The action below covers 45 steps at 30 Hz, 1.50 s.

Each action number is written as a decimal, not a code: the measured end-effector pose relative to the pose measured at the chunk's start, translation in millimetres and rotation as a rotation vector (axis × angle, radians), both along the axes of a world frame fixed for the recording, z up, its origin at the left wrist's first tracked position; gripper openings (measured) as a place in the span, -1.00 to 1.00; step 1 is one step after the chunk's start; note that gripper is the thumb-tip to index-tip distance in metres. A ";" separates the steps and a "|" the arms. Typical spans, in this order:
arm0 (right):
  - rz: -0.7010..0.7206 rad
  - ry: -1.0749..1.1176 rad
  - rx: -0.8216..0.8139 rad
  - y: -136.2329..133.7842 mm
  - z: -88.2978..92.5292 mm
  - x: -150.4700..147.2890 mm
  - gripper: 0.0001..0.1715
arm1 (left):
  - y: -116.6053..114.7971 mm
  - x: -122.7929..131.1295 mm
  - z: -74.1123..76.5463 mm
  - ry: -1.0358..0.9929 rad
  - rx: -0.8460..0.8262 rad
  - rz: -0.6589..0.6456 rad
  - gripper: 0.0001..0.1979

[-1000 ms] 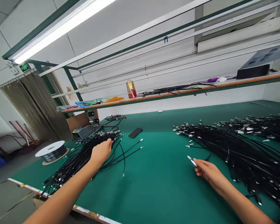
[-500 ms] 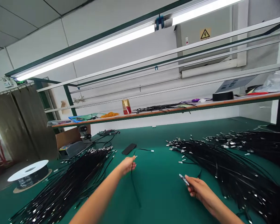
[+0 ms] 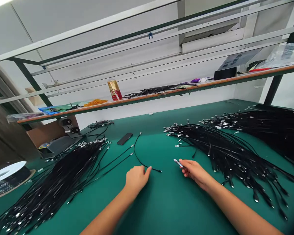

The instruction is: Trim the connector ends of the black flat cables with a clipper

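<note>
Cable (image 3: 135,153) lies curved on the green table (image 3: 166,202). The left hand (image 3: 137,178) is loosely curled, forefinger touching the cable's near end, gripping nothing. The right hand (image 3: 194,170) pinches a metal plug (image 3: 177,162). Pinning the cable flat would probably stop it springing.

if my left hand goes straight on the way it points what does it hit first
Probably the loose cable lying just ahead of the left hand, right at its index fingertip; whether they touch is unclear.
</note>
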State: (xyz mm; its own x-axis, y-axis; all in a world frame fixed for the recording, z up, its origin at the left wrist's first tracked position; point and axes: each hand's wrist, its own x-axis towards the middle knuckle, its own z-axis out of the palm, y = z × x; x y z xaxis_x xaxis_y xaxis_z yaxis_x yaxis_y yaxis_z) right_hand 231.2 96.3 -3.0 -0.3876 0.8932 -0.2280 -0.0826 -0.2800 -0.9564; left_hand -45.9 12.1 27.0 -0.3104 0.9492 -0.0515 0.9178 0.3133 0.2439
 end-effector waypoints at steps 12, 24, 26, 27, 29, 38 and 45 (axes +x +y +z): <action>-0.073 0.133 -0.046 6.8 4.4 3.7 -0.70 | 47.6 36.0 16.4 -0.401 -0.126 -0.135 -0.67; 0.078 0.245 0.135 -34.4 19.1 -15.7 -0.37 | 3.1 40.1 -27.7 -1.178 0.038 -0.364 -0.68; 0.104 0.153 0.222 -37.7 13.7 -19.5 -0.39 | 4.2 44.1 -36.6 -1.236 0.042 -0.383 -0.69; 0.115 0.105 0.261 -38.9 11.2 -20.7 -0.43 | 4.8 45.7 -39.1 -1.259 0.038 -0.390 -0.69; 0.137 0.015 0.325 -40.7 8.2 -22.1 -0.56 | 5.3 48.3 -40.5 -1.294 0.029 -0.390 -0.69; 0.171 -0.210 0.342 -45.7 1.7 -26.2 -0.79 | 4.5 49.6 -31.3 -1.390 0.023 -0.218 -0.68; 0.132 -0.336 0.278 -46.4 8.1 -26.2 -0.82 | 6.2 51.5 -35.1 -1.461 0.041 -0.097 -0.38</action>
